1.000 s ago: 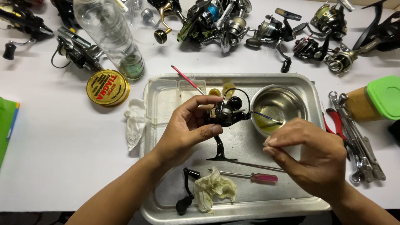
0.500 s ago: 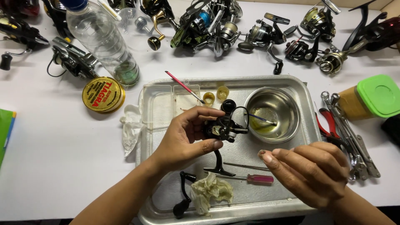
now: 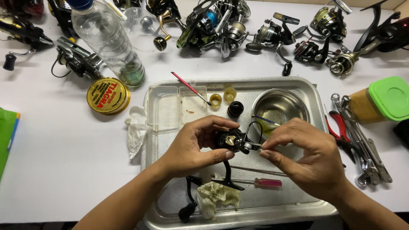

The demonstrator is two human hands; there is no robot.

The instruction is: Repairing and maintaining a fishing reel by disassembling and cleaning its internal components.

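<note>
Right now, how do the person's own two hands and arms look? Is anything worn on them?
Both are bare. The left hand and the right hand carry no gloves, rings or watch that I can see. Both forearms are uncovered as far as the picture's lower edge, with no sleeve or wristband in view. The fingernails are short and unpainted. No markings or bandages show.

head cam | looks steeply down, close over metal tray [image 3: 170, 213] on white table [image 3: 64, 170] | single view
</note>
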